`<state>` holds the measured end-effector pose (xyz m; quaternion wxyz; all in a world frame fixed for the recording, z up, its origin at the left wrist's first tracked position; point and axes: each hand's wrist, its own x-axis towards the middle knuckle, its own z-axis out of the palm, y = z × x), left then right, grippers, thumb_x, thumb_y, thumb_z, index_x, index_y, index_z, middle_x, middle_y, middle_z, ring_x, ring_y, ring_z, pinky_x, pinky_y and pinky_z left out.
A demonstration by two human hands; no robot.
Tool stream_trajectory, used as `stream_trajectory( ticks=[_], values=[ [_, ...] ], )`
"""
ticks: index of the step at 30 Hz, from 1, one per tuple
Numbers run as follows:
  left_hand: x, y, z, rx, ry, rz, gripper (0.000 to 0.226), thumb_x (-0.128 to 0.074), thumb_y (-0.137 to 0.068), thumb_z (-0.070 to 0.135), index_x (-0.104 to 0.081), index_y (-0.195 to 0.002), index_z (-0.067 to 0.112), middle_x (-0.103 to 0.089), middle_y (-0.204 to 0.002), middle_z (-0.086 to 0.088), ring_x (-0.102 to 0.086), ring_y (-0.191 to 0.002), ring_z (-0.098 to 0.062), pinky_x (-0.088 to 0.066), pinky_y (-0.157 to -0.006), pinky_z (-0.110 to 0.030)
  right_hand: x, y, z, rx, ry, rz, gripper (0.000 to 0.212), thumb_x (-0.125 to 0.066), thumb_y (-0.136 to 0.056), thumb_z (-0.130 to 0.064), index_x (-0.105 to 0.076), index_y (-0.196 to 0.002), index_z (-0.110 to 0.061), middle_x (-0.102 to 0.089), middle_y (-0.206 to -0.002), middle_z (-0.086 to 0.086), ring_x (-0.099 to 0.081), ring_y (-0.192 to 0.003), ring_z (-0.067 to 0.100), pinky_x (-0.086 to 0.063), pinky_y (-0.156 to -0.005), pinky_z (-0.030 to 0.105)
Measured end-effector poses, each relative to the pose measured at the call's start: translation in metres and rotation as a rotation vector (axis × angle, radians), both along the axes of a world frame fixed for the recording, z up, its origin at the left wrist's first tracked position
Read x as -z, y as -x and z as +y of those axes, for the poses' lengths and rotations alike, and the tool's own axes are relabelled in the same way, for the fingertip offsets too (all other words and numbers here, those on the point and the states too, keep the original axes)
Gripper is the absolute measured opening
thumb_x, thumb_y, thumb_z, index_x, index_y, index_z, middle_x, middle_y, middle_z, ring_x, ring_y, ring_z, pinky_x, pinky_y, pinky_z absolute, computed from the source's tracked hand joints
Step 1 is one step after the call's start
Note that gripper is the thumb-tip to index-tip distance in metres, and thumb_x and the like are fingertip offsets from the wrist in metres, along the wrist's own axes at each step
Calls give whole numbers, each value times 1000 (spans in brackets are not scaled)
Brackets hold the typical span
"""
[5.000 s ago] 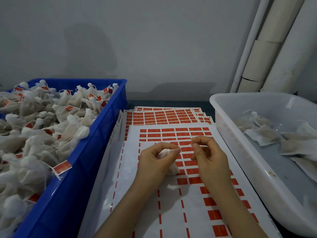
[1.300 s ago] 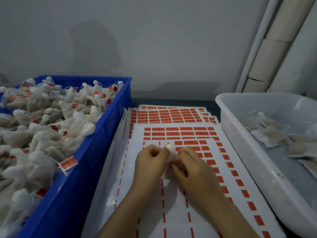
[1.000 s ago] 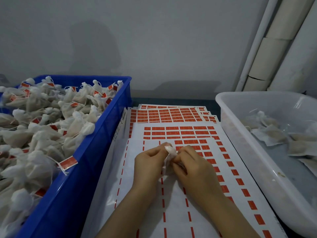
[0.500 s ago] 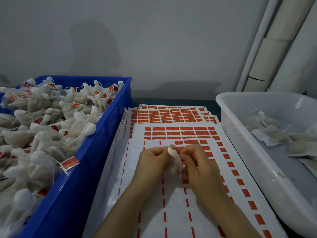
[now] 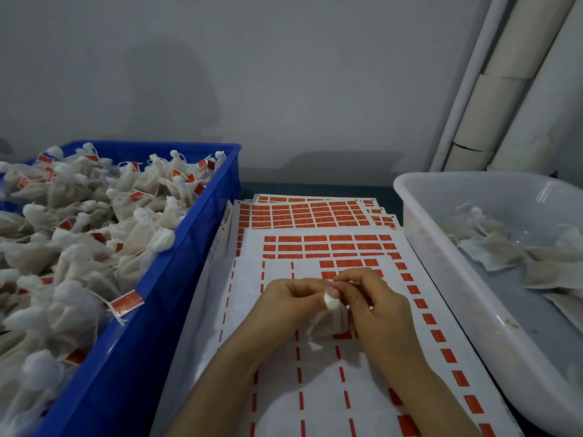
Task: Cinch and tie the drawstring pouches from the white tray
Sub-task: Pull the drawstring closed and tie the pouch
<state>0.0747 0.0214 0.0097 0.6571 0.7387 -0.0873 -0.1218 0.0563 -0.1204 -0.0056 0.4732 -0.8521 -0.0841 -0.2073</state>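
A small white mesh drawstring pouch is held between both hands above the sticker sheets, its bunched neck pointing up. My left hand grips the pouch's neck from the left. My right hand pinches at the neck from the right, fingers curled; the string itself is too thin to make out. The white tray on the right holds several flat, loose pouches.
A blue crate on the left is heaped with tied pouches bearing red tags. Sheets of red stickers cover the table between the crate and the tray. A grey wall and white pipes stand behind.
Five seconds ago my hands were apart, the right one pulling string away. They have since come together at the pouch's neck, and the pouch now hangs lower between them.
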Motion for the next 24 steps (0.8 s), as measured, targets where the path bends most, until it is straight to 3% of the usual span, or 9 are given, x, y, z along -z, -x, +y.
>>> stream_trajectory(
  ticks=[2, 8, 13, 19, 22, 24],
  values=[
    [0, -1, 1, -4, 3, 9, 17, -64, -85, 36, -73, -74, 47, -72, -82, 20, -63, -82, 9, -44, -56, -1, -1, 1, 1, -4, -11, 14, 20, -43, -75, -45, -51, -91, -38, -53, -81, -28, -56, -75, -3, -46, -62, 3],
    [6, -2, 0, -94, -17, 63, 19, -52, -94, 34, -69, -87, 35, -69, -95, 11, -64, -92, -13, -49, -66, -12, -2, 2, 5, -4, -43, 15, 10, -43, -76, -47, -48, -84, -45, -55, -82, -30, -59, -74, -3, -46, -64, 2],
    [10, -3, 1, -194, 1, 79, 19, -42, -98, 34, -49, -81, 39, -51, -88, 22, -54, -81, -6, -40, -49, -6, -2, 3, 7, -11, -89, 40, 14, -40, -79, -46, -49, -90, -46, -55, -90, -31, -60, -82, 0, -47, -70, 4],
    [16, -6, -6, -253, 120, 116, 16, -41, -98, 38, -56, -92, 36, -58, -106, 13, -57, -93, -11, -44, -63, -10, -3, 2, 8, -21, -137, 64, 16, -41, -79, -44, -51, -90, -44, -59, -86, -26, -62, -75, 1, -48, -65, 6],
    [12, -4, -9, -245, 150, 98, 18, -43, -97, 36, -58, -91, 32, -59, -98, 18, -58, -91, -10, -47, -59, -8, -3, 2, 8, -21, -172, 67, 15, -41, -79, -44, -53, -89, -43, -61, -80, -23, -61, -74, -3, -47, -57, 6],
    [12, -2, -10, -229, 148, 80, 19, -44, -97, 33, -60, -90, 29, -62, -96, 14, -60, -93, -12, -52, -71, -13, -3, 1, 8, -22, -193, 76, 16, -42, -78, -44, -54, -89, -44, -61, -78, -23, -62, -72, -4, -47, -54, 6]
  ],
)
